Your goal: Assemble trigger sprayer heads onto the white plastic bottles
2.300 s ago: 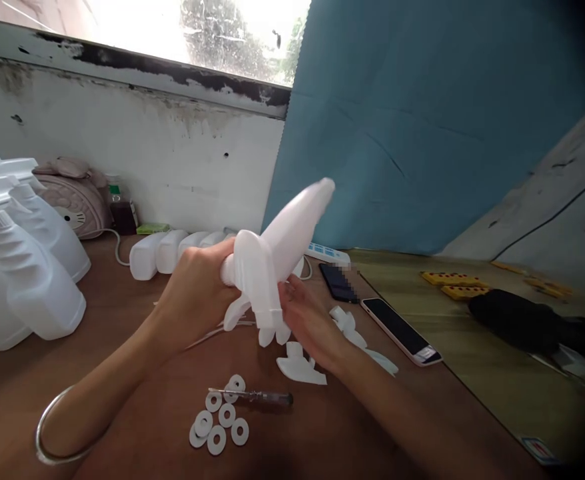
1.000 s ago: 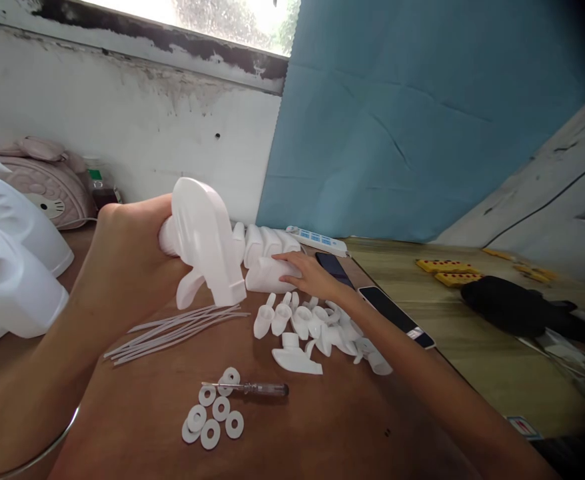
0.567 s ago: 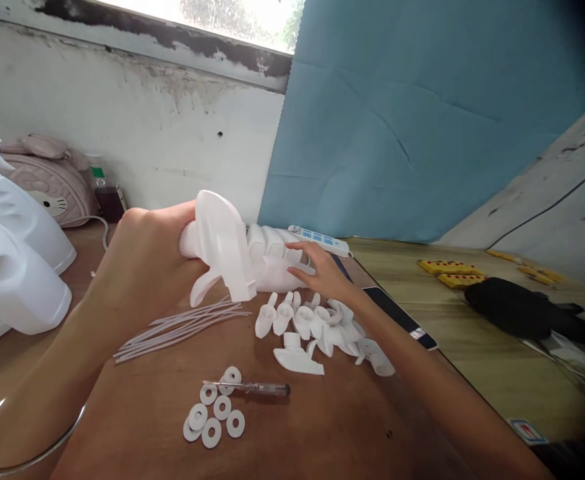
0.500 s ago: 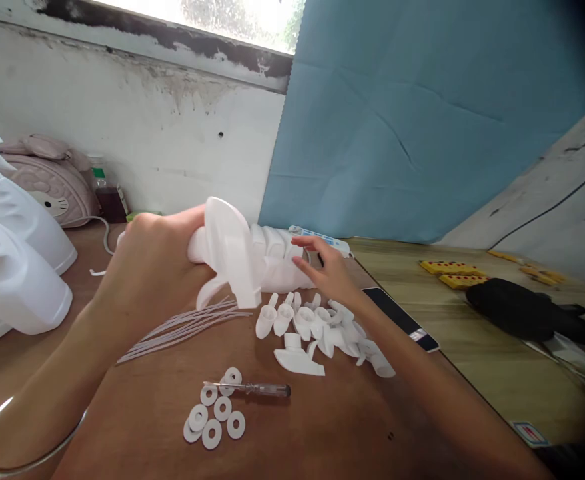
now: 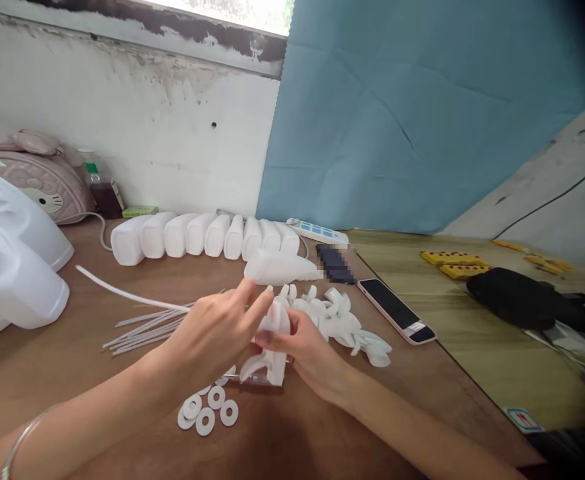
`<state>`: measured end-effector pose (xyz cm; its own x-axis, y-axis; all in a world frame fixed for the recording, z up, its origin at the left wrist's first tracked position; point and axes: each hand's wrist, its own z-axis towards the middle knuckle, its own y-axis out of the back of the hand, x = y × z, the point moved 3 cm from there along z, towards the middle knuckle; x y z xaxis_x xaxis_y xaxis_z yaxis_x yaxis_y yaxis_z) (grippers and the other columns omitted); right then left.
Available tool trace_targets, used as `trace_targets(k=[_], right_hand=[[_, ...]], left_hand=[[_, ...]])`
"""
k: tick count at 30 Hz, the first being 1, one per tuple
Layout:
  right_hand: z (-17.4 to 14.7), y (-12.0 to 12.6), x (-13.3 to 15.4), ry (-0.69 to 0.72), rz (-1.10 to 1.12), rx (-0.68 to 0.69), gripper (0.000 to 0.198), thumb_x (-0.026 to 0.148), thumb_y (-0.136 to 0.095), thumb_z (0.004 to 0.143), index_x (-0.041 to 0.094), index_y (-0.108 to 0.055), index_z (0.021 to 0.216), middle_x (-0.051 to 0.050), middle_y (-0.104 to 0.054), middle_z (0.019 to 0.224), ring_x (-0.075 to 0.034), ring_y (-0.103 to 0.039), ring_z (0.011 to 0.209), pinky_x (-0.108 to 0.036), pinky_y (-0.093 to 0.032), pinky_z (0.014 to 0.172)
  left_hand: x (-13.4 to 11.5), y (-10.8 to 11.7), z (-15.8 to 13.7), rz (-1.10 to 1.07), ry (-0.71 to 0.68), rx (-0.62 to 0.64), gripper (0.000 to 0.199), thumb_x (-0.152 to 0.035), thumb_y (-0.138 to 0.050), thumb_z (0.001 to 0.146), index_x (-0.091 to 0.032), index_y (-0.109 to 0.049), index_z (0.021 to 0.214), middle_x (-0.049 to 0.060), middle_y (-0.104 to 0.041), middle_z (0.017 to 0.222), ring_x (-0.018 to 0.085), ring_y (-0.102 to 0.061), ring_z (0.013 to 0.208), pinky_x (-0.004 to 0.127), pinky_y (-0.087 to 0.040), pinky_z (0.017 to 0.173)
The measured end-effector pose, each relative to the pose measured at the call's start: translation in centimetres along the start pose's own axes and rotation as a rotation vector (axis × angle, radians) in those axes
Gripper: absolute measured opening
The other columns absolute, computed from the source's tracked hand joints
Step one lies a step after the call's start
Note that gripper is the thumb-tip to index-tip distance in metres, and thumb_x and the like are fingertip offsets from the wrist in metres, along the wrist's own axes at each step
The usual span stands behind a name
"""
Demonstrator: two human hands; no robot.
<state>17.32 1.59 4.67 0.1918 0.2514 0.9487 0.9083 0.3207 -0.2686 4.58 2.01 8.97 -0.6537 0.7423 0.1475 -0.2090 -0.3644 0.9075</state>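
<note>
A white trigger spray head [image 5: 278, 363] is held low over the table between both hands, its trigger side facing down. My left hand [image 5: 217, 327] is closed around its left end, with the fingertips partly hidden. My right hand [image 5: 312, 350] grips the other side, thumb pressed on the white plastic. A white tube [image 5: 127, 291] sticks out leftward from behind my left hand; its join to the spray head is hidden. Just beneath the hands lie a screwdriver [image 5: 252, 379], partly covered, and several white ring washers [image 5: 205, 421]. Loose white nozzle covers [image 5: 342, 323] are piled behind my right hand.
Several white bottles [image 5: 175, 235] lie in a row along the wall, and one bottle [image 5: 277, 267] lies before them. Thin tubes [image 5: 145, 330] are bundled at left. Larger spray bottles [image 5: 17, 260] stand at far left. Two phones [image 5: 397, 310] and a power strip [image 5: 317, 231] lie right.
My left hand has brought the spray head down and towards me. My right hand has left the bottles and taken hold of the spray head too. The bottle row is now uncovered.
</note>
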Motion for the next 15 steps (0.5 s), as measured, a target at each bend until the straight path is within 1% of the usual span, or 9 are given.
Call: trace_targets(k=[2,4,7,10,12,13,15], right_hand=[[-0.2,0.5,-2.1,-0.048,0.061,0.009,0.029,0.031,-0.076,0.062,0.015,-0.058,0.077,0.002,-0.058,0.066,-0.009,-0.055,0.058,-0.021,-0.046,0.055],[-0.4,0.9,-3.8,-0.054,0.095,0.005,0.030,0.031,-0.076,0.062,0.015,-0.055,0.077,0.003,-0.058,0.065,-0.009,-0.055,0.056,-0.021,-0.046,0.054],[-1.0,1.1,-5.3,-0.028,0.120,-0.003,0.033,0.029,-0.076,0.062,0.016,-0.049,0.075,0.004,-0.057,0.063,-0.008,-0.054,0.052,-0.020,-0.045,0.052],[-1.6,0.9,-5.8,0.029,0.121,0.018,0.033,0.025,-0.076,0.063,0.018,-0.047,0.076,0.006,-0.055,0.062,-0.007,-0.052,0.053,-0.019,-0.044,0.052],[-1.9,0.7,-6.0,0.050,0.113,0.028,0.034,0.021,-0.077,0.060,0.018,-0.049,0.079,0.006,-0.056,0.065,-0.006,-0.052,0.058,-0.018,-0.044,0.054],[-2.1,0.7,-6.0,0.051,0.112,0.030,0.035,0.018,-0.077,0.058,0.018,-0.051,0.081,0.005,-0.057,0.068,-0.007,-0.052,0.060,-0.018,-0.044,0.055],[-2.2,0.6,-6.2,0.034,0.109,0.039,0.038,0.014,-0.078,0.055,0.018,-0.053,0.083,0.004,-0.059,0.072,-0.007,-0.052,0.062,-0.018,-0.045,0.057]], left_hand=[[0.0,-0.6,-1.2,-0.031,-0.091,-0.083,0.029,-0.004,-0.043,0.073,-0.013,-0.048,0.101,0.009,-0.060,0.090,0.017,-0.057,0.067,0.028,-0.046,0.053],[0.0,-1.2,-2.4,-0.094,-0.188,-0.159,0.024,-0.008,-0.043,0.080,-0.011,-0.049,0.103,0.011,-0.061,0.091,0.019,-0.057,0.074,0.031,-0.049,0.062],[-0.3,-2.3,-3.9,-0.152,-0.261,-0.189,0.022,-0.009,-0.044,0.083,-0.008,-0.051,0.104,0.013,-0.063,0.095,0.018,-0.056,0.073,0.031,-0.048,0.062],[-0.7,-3.6,-5.1,-0.173,-0.271,-0.230,0.030,-0.005,-0.039,0.082,-0.005,-0.052,0.110,0.016,-0.064,0.102,0.017,-0.055,0.070,0.031,-0.045,0.059],[-1.1,-4.4,-5.9,-0.189,-0.254,-0.311,0.032,-0.008,-0.036,0.084,-0.005,-0.053,0.110,0.017,-0.065,0.103,0.018,-0.056,0.071,0.032,-0.042,0.058],[-1.2,-4.6,-6.3,-0.198,-0.242,-0.360,0.031,-0.011,-0.035,0.085,-0.006,-0.056,0.108,0.017,-0.065,0.103,0.018,-0.057,0.071,0.033,-0.041,0.058],[-1.6,-5.0,-7.0,-0.204,-0.218,-0.452,0.028,-0.015,-0.037,0.086,-0.009,-0.061,0.098,0.015,-0.066,0.102,0.018,-0.058,0.072,0.033,-0.040,0.059]])
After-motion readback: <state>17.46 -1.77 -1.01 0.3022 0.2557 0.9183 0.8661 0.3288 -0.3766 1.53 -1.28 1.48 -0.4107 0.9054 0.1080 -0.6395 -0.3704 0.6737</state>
